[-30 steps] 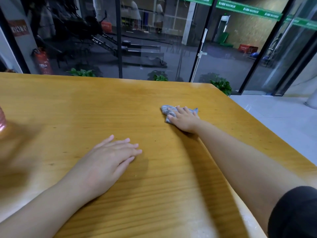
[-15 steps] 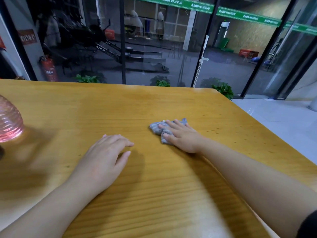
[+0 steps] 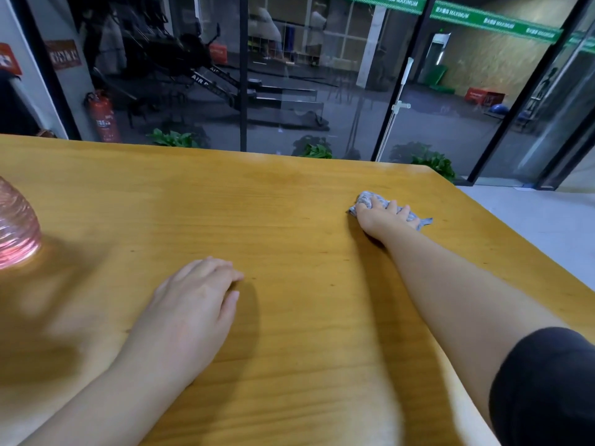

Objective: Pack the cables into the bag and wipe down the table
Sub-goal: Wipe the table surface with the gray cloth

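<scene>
A crumpled grey cloth [image 3: 365,199] lies on the wooden table [image 3: 289,201] toward its far right side. My right hand [image 3: 383,218] presses down on the cloth with the fingers spread over it, arm stretched forward. My left hand [image 3: 193,300] rests palm down on the table near the middle front, fingers relaxed and holding nothing. No cables or bag are in view.
A pink ribbed glass object [image 3: 16,230] stands at the table's left edge. The table's right edge [image 3: 528,252] runs diagonally beside a light tiled floor. Behind the far edge are glass walls, potted plants [image 3: 434,162] and a red fire extinguisher [image 3: 104,117].
My right hand has slid the cloth away from the table's middle, out to the right and farther forward. My left hand stays flat in about the same place.
</scene>
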Demonstrator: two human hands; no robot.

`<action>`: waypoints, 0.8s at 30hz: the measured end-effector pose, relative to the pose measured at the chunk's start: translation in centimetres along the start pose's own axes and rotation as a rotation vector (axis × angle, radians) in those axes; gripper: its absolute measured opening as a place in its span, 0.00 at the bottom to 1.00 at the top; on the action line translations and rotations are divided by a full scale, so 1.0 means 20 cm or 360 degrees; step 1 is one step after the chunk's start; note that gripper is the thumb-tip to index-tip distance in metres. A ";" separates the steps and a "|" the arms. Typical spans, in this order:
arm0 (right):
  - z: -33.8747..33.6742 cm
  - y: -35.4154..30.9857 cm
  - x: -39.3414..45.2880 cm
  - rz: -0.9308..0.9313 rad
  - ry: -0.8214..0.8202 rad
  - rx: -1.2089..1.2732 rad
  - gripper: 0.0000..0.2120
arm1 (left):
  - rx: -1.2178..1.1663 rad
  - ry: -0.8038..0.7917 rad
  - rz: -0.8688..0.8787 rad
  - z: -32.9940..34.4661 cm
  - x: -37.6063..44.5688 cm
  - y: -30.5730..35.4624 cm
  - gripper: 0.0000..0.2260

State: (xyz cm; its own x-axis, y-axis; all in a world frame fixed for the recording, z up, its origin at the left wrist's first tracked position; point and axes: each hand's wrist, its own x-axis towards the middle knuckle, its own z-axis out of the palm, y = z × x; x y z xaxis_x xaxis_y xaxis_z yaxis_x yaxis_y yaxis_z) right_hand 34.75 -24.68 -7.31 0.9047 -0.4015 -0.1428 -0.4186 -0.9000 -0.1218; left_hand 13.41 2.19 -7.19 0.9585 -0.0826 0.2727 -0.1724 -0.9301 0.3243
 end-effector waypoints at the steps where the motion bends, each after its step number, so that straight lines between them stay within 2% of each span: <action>1: 0.00 -0.02 0.02 0.0002 -0.0001 0.0002 0.28 | 0.0014 -0.0004 -0.0023 0.00 0.00 -0.01 0.14; 9: -0.01 -0.18 0.18 -0.0152 -0.0015 -0.0019 0.27 | -0.0038 -0.0045 -0.0033 0.00 0.00 -0.02 0.14; 19: 0.04 -0.43 0.23 -0.0570 -0.0055 -0.0070 0.28 | -0.0016 -0.0063 -0.0040 -0.01 0.02 -0.01 0.10; 24: 0.07 -0.58 0.13 -0.0778 -0.0051 -0.0120 0.28 | 0.0000 -0.0070 -0.0027 0.00 0.01 -0.01 0.13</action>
State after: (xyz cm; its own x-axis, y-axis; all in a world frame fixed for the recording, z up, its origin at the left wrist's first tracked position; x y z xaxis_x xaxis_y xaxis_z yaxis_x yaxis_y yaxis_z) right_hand 41.91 -15.10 -7.63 0.9903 0.0749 -0.1172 0.0619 -0.9919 -0.1106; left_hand 13.69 2.32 -7.15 0.9703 -0.0824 0.2273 -0.1561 -0.9314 0.3287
